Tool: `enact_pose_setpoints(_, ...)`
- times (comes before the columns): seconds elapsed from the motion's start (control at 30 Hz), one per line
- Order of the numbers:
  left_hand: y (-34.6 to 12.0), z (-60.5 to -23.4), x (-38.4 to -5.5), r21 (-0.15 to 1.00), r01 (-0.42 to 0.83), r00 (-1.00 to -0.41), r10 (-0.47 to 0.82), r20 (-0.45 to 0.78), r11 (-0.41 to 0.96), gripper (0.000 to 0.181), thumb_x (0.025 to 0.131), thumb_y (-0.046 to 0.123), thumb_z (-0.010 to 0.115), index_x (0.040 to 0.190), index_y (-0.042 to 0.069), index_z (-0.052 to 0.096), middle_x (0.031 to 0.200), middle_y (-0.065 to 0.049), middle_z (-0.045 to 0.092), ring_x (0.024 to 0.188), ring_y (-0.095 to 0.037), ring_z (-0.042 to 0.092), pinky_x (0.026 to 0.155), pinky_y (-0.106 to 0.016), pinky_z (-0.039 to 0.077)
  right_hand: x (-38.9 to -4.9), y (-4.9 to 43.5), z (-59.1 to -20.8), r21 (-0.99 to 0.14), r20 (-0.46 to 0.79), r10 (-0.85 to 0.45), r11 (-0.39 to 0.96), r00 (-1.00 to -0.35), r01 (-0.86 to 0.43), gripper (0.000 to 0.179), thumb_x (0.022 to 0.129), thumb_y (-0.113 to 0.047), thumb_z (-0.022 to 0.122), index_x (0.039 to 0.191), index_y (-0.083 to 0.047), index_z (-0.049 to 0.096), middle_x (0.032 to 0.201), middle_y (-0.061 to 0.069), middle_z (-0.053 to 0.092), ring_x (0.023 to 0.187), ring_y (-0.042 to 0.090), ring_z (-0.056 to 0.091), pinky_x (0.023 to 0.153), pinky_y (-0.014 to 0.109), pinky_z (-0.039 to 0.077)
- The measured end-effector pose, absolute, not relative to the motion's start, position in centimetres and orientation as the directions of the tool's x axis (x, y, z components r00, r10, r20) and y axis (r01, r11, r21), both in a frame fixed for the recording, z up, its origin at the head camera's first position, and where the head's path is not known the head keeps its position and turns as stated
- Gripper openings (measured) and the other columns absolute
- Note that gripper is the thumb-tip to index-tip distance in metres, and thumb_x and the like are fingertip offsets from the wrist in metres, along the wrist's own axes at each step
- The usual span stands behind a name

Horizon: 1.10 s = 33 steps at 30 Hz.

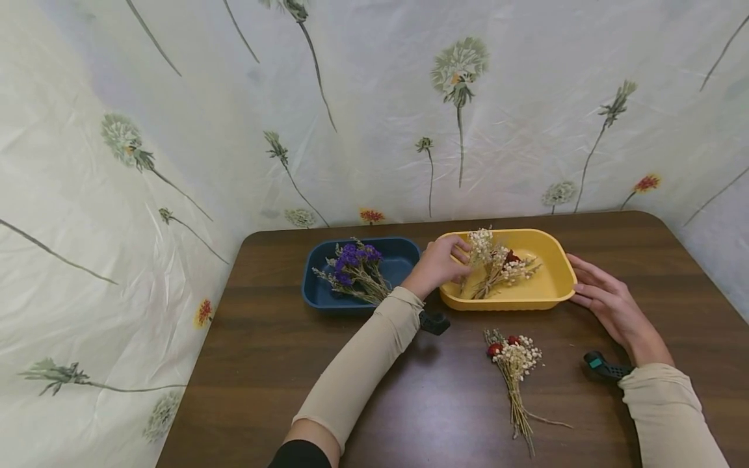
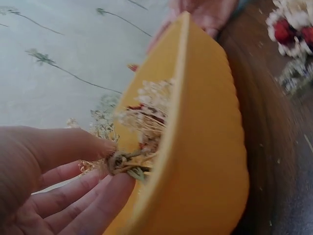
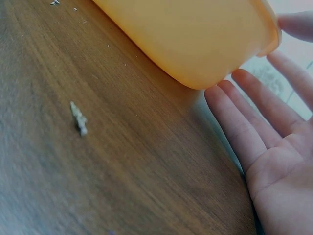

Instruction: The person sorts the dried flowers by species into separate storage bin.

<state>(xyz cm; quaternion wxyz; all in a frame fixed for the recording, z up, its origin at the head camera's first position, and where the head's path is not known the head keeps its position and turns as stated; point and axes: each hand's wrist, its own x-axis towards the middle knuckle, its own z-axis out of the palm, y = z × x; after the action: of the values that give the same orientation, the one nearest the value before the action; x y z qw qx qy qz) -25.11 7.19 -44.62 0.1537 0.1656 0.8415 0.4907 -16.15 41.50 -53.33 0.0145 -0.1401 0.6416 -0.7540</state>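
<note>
My left hand (image 1: pixel 440 261) reaches over the left end of a yellow tray (image 1: pixel 552 260). In the left wrist view, its thumb and fingers pinch the tied stems of a dried flower bunch (image 2: pixel 120 162). White and dark red dried flowers (image 1: pixel 508 265) lie inside the tray; how many bunches there are I cannot tell. My right hand (image 1: pixel 614 305) touches the tray's right end with fairly straight fingers, its thumb near the rim in the right wrist view. In front of the tray, another bunch of white and red dried flowers (image 1: pixel 516 364) lies on the table.
Left of the yellow tray stands a dark blue tray (image 1: pixel 313 276) with purple dried flowers (image 1: pixel 354 260) in it. All rest on a brown wooden table (image 1: pixel 263 364). Behind hangs a flower-printed cloth (image 1: pixel 374 117). A small plant crumb (image 3: pixel 78 119) lies near the right hand.
</note>
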Motion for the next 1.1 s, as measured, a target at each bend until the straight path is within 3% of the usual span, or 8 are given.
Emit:
enact_pose_setpoints(0.23,8.4,-44.9,-25.1,0.701,0.288,-0.88,0.469,-0.075,0.652,0.032,0.091,0.014,0.08,0.121,0.011,0.069,0.106,-0.007,0.075,0.079,-0.009,0.067,0.063,-0.016,0.053,-16.1,41.6,-53.4,-0.971,0.198,-0.202,-0.177,-0.959,-0.163,0.058,0.105,0.011,0.038,0.161,0.005,0.024,0.152,-0.001,0.055,0.13,0.004,0.061,0.093,0.02,0.058)
enact_pose_setpoints(0.4,9.0,-45.0,-25.1,0.593,0.366,-0.86,0.505,-0.079,0.717,0.034,0.092,0.016,0.079,0.125,0.012,0.069,0.104,-0.002,0.076,0.087,-0.009,0.066,0.064,-0.014,0.047,-16.2,41.5,-53.4,-0.97,0.2,-0.206,-0.178,-0.958,-0.164,0.058,0.105,0.011,0.037,0.161,0.006,0.024,0.152,-0.002,0.055,0.13,0.004,0.061,0.093,0.02,0.058)
enact_pose_setpoints(0.87,9.3,-45.2,-25.0,0.527,0.433,-0.818,0.564,-0.111,0.731,0.038,0.094,0.013,0.076,0.131,0.012,0.066,0.095,0.002,0.073,0.074,-0.006,0.063,0.064,-0.016,0.05,-16.2,41.5,-53.4,-0.971,0.198,-0.206,-0.178,-0.958,-0.162,0.058,0.105,0.01,0.038,0.161,0.006,0.024,0.153,-0.001,0.054,0.13,0.004,0.061,0.093,0.021,0.058)
enact_pose_setpoints(1.1,9.4,-45.1,-25.0,0.462,0.444,-0.83,0.546,-0.111,0.768,0.04,0.095,0.021,0.076,0.134,0.015,0.067,0.107,0.003,0.075,0.073,-0.005,0.062,0.068,-0.018,0.05,-16.2,41.6,-53.4,-0.974,0.195,-0.209,-0.16,-0.958,-0.164,0.058,0.105,0.01,0.037,0.161,0.005,0.024,0.152,-0.004,0.054,0.13,0.003,0.061,0.093,0.02,0.058)
